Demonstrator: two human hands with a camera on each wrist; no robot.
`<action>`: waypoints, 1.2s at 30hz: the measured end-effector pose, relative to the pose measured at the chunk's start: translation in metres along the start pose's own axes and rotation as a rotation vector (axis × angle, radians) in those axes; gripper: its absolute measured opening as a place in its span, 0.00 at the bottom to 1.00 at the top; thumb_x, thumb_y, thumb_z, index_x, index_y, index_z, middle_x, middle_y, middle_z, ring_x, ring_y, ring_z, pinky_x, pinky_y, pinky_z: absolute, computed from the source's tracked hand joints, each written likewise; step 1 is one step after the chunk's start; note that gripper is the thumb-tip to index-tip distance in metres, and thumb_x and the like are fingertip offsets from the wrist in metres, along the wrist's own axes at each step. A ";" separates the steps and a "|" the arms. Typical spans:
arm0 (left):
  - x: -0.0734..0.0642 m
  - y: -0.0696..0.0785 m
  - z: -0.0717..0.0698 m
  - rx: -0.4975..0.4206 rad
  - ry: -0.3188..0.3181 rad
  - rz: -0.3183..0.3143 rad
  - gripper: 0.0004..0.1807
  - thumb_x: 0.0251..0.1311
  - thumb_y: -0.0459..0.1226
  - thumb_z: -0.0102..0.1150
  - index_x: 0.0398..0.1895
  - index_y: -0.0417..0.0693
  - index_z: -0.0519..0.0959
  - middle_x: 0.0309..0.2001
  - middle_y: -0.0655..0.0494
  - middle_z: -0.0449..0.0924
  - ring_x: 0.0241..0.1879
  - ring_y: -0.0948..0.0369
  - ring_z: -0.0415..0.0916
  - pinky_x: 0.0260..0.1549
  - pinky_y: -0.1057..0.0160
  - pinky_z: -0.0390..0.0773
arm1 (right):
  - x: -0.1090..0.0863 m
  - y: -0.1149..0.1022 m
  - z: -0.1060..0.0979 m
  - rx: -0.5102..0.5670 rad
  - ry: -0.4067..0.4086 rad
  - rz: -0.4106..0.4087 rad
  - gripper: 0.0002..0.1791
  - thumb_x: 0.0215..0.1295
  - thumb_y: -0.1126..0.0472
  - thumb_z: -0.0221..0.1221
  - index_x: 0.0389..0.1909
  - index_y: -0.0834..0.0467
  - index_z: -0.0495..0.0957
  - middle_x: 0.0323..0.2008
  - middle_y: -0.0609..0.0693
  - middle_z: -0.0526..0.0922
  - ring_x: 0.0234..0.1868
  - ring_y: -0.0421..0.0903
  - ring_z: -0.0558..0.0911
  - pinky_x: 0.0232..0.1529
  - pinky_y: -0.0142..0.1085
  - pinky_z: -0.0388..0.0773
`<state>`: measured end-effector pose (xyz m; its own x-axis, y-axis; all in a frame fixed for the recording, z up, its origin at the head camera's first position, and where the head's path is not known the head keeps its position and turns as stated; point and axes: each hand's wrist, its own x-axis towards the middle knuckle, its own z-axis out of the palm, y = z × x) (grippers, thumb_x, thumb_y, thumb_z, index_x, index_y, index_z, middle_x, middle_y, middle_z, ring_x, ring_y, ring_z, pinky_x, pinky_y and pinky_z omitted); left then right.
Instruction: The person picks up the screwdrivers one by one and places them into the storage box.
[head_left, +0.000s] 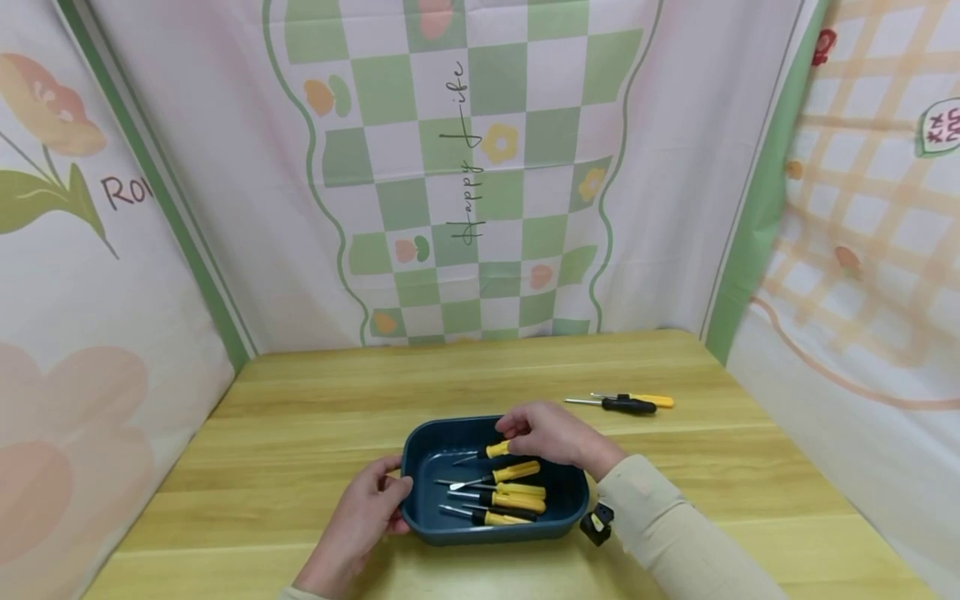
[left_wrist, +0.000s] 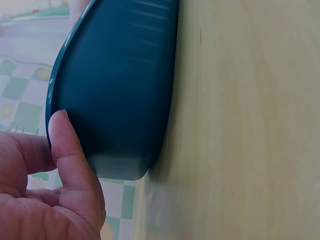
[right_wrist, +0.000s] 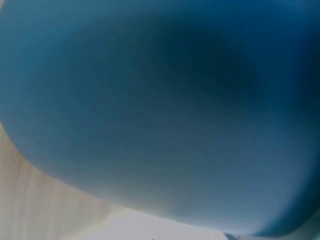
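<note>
A dark blue rectangular bin (head_left: 502,535) sits near the front of the table, with several yellow-and-black screwdrivers (head_left: 517,501) lying in it, shafts mostly pointing left. My left hand (head_left: 367,504) pinches the bin's left rim between thumb and fingers; the left wrist view shows the thumb (left_wrist: 69,150) against the bin's outer wall (left_wrist: 115,90). Over the back right of the bin, my right hand (head_left: 551,433) holds a screwdriver (head_left: 497,450) by its yellow handle, shaft pointing left. Its fingertips partly hide that handle. Blurred blue bin wall (right_wrist: 150,125) fills most of the right wrist view.
Behind the right hand, a black-handled screwdriver (head_left: 628,406) and a yellow-handled one (head_left: 656,401) lie side by side on the wooden table (head_left: 337,392). A small black device (head_left: 597,524) is by the right wrist, beside the bin. Patterned cloth (head_left: 495,200) encloses the table's back and sides.
</note>
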<state>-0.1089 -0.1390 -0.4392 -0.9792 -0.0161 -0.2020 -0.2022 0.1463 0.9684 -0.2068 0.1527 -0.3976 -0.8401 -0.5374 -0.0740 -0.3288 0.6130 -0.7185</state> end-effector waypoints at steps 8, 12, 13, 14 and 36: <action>0.001 0.000 -0.001 0.002 -0.002 -0.016 0.26 0.76 0.36 0.54 0.73 0.39 0.68 0.42 0.46 0.74 0.29 0.58 0.77 0.24 0.64 0.85 | -0.001 0.000 0.001 -0.031 0.027 -0.006 0.18 0.72 0.68 0.60 0.61 0.62 0.82 0.55 0.55 0.85 0.54 0.49 0.83 0.55 0.48 0.84; 0.001 0.001 -0.001 -0.003 -0.008 -0.017 0.26 0.76 0.36 0.54 0.74 0.39 0.68 0.43 0.46 0.74 0.29 0.58 0.77 0.25 0.64 0.85 | -0.001 0.000 0.001 -0.021 0.039 -0.003 0.18 0.73 0.69 0.59 0.61 0.61 0.81 0.56 0.54 0.85 0.55 0.49 0.83 0.55 0.47 0.84; 0.001 0.000 -0.001 -0.003 -0.009 -0.016 0.26 0.76 0.36 0.54 0.74 0.39 0.68 0.43 0.46 0.74 0.29 0.58 0.77 0.25 0.64 0.85 | -0.001 0.000 0.001 -0.018 0.040 -0.002 0.18 0.73 0.69 0.59 0.61 0.61 0.81 0.55 0.54 0.85 0.55 0.49 0.83 0.55 0.47 0.84; 0.001 0.000 -0.001 -0.002 -0.011 -0.015 0.26 0.76 0.36 0.54 0.74 0.39 0.68 0.43 0.46 0.74 0.29 0.58 0.77 0.24 0.64 0.84 | -0.001 0.000 0.001 -0.016 0.041 -0.001 0.18 0.73 0.69 0.59 0.62 0.61 0.81 0.55 0.54 0.85 0.55 0.49 0.83 0.54 0.46 0.84; 0.003 -0.003 -0.002 -0.011 -0.013 -0.008 0.26 0.76 0.36 0.54 0.73 0.39 0.68 0.42 0.47 0.74 0.28 0.58 0.77 0.23 0.65 0.84 | -0.001 0.002 0.001 -0.007 0.048 -0.042 0.18 0.73 0.66 0.61 0.61 0.60 0.81 0.53 0.53 0.86 0.53 0.47 0.83 0.52 0.44 0.85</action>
<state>-0.1110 -0.1414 -0.4418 -0.9774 -0.0040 -0.2115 -0.2101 0.1349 0.9683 -0.2058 0.1535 -0.3996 -0.8449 -0.5349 -0.0104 -0.3673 0.5942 -0.7155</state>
